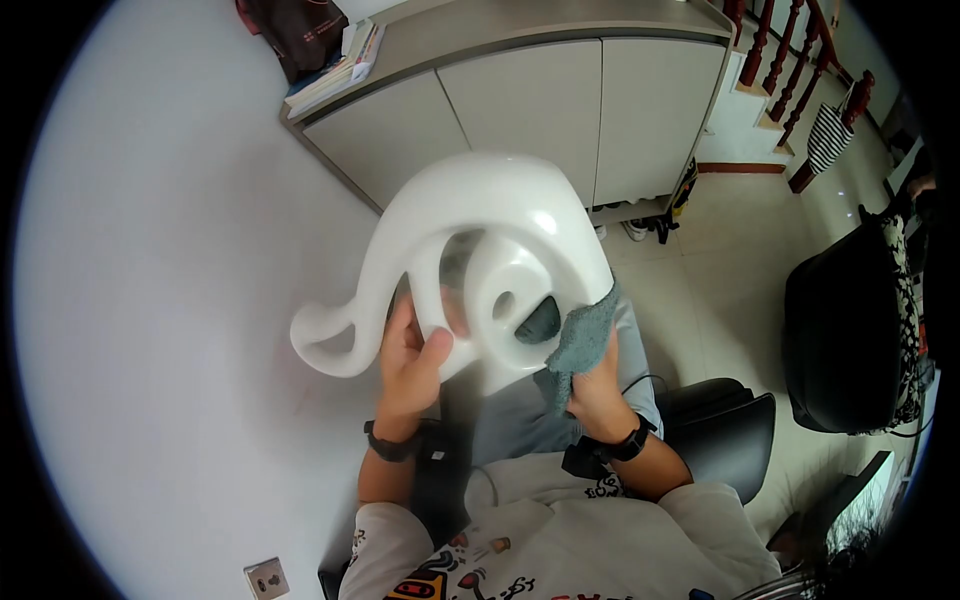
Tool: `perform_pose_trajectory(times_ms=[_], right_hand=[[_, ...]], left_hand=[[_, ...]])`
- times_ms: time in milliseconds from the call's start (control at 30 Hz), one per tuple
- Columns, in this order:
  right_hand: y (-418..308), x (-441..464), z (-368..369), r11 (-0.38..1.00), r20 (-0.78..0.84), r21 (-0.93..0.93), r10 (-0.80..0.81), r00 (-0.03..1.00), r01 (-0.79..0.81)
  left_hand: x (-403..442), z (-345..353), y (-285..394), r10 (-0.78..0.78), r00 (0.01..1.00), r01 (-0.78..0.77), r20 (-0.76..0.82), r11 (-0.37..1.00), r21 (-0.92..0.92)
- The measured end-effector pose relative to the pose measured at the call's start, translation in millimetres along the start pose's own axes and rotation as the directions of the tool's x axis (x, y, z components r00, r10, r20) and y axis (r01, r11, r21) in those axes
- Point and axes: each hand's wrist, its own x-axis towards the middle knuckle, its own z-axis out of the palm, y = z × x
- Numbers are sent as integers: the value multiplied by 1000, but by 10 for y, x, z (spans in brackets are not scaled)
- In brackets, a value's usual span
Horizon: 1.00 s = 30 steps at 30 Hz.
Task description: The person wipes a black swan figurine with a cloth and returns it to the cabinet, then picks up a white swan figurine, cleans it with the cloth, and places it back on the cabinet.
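Out at nine o'clock, a pale wall (170,300) fills your view, with a metal socket plate (266,578) on it down at seven. Toward eleven, a dark bag (300,40) sits by a stack of books (338,72) on the end of the cabinet (530,105), whose pale doors run across twelve.

Near the centre you have the glossy white sculpture (470,190) raised above your lap, its narrow looped end pointing to nine and its broad curve arching through twelve. Your left hand (408,372), at about half past seven, grips its lower edge — thumb laid over the near side, the fingers partly hidden. Between three and four o'clock, a grey-green cloth (585,335) drapes over the sculpture's edge; your right hand (598,388), just below at four, clasps it there, though the cloth covers most of your fingers. Similar grey-green shows in the opening beside it.

Farther right, shoes (637,230) lie under the cabinet at two, a black chair (725,430) stands at four, a striped bag (830,137) hangs by the stair railing (785,60) at two, and a bulky black seat (842,325) sits at three.
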Motion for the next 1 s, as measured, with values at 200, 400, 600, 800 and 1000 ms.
perform_pose_trajectory(times_ms=[200, 400, 600, 800, 1000], right_hand=[[-27, -10, 29, 980, 11, 175, 92, 996, -92], [-184, -84, 82, 975, 55, 215, 52, 997, -63], [-267, 3, -271, 1000, 288, 27, -20, 957, 13], [-294, 84, -232, 978, 231, 174, 77, 970, -119], [-136, 91, -208, 980, 76, 160, 110, 991, -121]], left_hand=[[-113, 151, -115, 60, 991, -84, -118, 972, -220], [-107, 321, -308, 25, 978, -101, -209, 926, -363], [-62, 206, -437, 3, 989, -50, -150, 950, -307], [-62, 86, -352, 6, 996, -18, -86, 991, -130], [-73, 88, -378, -21, 993, 4, -112, 988, -152]])
